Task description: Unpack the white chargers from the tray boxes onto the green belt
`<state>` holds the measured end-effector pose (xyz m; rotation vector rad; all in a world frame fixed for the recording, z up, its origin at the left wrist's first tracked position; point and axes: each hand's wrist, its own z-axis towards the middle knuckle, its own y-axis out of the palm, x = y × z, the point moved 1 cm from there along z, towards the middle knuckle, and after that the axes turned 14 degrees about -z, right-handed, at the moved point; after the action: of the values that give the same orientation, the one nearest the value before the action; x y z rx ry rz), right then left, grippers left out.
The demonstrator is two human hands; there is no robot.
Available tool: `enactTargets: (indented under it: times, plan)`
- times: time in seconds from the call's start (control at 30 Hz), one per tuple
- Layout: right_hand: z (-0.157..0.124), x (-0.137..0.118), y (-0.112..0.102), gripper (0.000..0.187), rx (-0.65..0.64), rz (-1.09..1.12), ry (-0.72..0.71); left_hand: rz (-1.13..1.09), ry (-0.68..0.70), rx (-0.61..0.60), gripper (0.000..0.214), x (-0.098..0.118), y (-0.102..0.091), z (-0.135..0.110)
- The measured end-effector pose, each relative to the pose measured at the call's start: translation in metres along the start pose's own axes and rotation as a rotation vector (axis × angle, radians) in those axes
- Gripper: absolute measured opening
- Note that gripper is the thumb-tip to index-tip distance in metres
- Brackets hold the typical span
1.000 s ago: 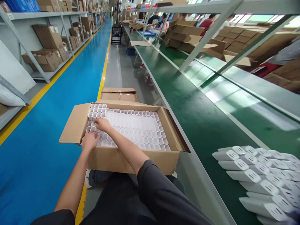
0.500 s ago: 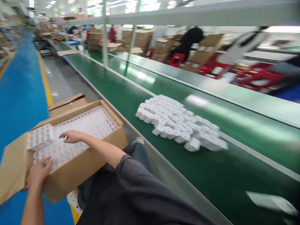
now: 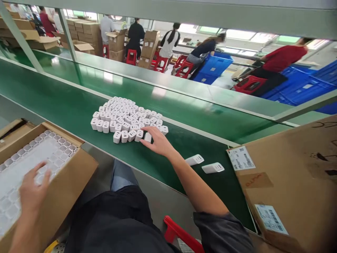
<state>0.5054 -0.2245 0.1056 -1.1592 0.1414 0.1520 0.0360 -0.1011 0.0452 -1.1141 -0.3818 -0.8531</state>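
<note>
A cluster of several small white plastic chargers [image 3: 123, 117] stands on the green conveyor belt [image 3: 200, 140]. My right hand [image 3: 157, 140] reaches across to the cluster's near right edge, fingers spread and touching the pieces there. My left hand [image 3: 33, 189] rests with fingers apart on the white tray of cells [image 3: 31, 154] inside an open cardboard box [image 3: 65, 182] on my lap side. Two more white chargers [image 3: 204, 164] lie on their sides on the belt, right of my forearm.
A large shut cardboard box [image 3: 295, 175] sits at the right on the belt's edge. A red stool [image 3: 179, 233] shows below me. Beyond the belt, several people sit among cardboard boxes, red stools and blue crates [image 3: 214, 65].
My view has swung right from the box to the belt. My right hand left the tray and moved to the cluster of chargers. My left hand stayed at the box.
</note>
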Motion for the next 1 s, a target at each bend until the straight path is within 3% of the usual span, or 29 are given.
enactTargets:
  times: [0.03, 0.13, 0.2, 0.27, 0.37, 0.5, 0.67, 0.8, 1.0]
  plan:
    - [-0.011, 0.014, 0.004, 0.044, -0.013, -0.047, 0.069, -0.087, 0.108, -0.029, 0.041, 0.030, 0.028, 0.010]
    - [-0.033, 0.038, 0.024, 0.053, -0.052, -0.070, 0.185, -0.254, 0.526, -0.309, 0.038, 0.126, 0.111, 0.031]
    - [-0.038, 0.044, 0.036, 0.053, -0.046, 0.002, 0.226, -0.281, 0.706, -0.423, 0.037, 0.179, 0.155, 0.039]
    - [-0.040, 0.049, 0.044, 0.053, -0.033, 0.127, 0.248, -0.217, 0.789, -0.495, 0.039, 0.213, 0.187, 0.042]
    - [-0.040, 0.057, 0.048, 0.056, -0.027, 0.369, 0.269, -0.084, 0.799, -0.518, 0.043, 0.235, 0.219, 0.044]
    - [-0.042, 0.067, 0.049, 0.058, -0.034, 0.572, 0.315, -0.041, 0.809, -0.459, 0.042, 0.240, 0.237, 0.041]
    - [-0.041, 0.073, 0.049, 0.056, -0.063, 0.700, 0.326, -0.093, 0.802, -0.460, 0.031, 0.241, 0.239, 0.036]
    - [-0.039, 0.078, 0.044, 0.054, -0.122, 0.812, 0.340, -0.174, 0.826, -0.577, 0.025, 0.237, 0.228, 0.033]
    - [-0.040, 0.079, 0.037, 0.050, -0.242, 0.790, 0.286, -0.372, 0.766, -0.786, 0.043, 0.234, 0.216, 0.032]
